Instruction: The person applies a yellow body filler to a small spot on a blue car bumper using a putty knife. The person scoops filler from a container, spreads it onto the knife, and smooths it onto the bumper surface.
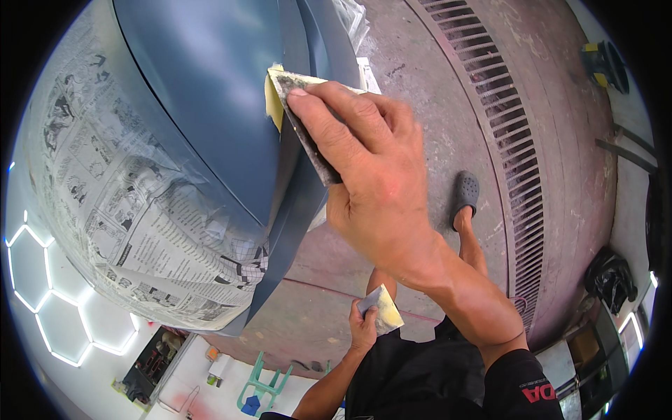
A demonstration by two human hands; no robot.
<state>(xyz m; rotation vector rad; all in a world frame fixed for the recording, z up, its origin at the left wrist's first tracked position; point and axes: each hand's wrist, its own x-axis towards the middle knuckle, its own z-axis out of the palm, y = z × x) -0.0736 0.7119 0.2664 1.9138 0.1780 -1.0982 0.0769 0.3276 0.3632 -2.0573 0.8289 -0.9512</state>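
Note:
My right hand is closed on a flat spreader, its face smeared with dark grey. The spreader's far corner touches a blue-grey car body panel at its edge. A patch of pale yellow putty sits there, beside the spreader. Lower down and nearer my body, my left hand grips a second flat plate, thumb on its face. Yellow putty covers one side of that plate. Fingers behind both tools are partly hidden.
Masking newspaper covers the car's surface on the left. A slotted floor drain curves along the right. One foot in a grey clog stands beside it. Behind are a green plastic stool and a black bag.

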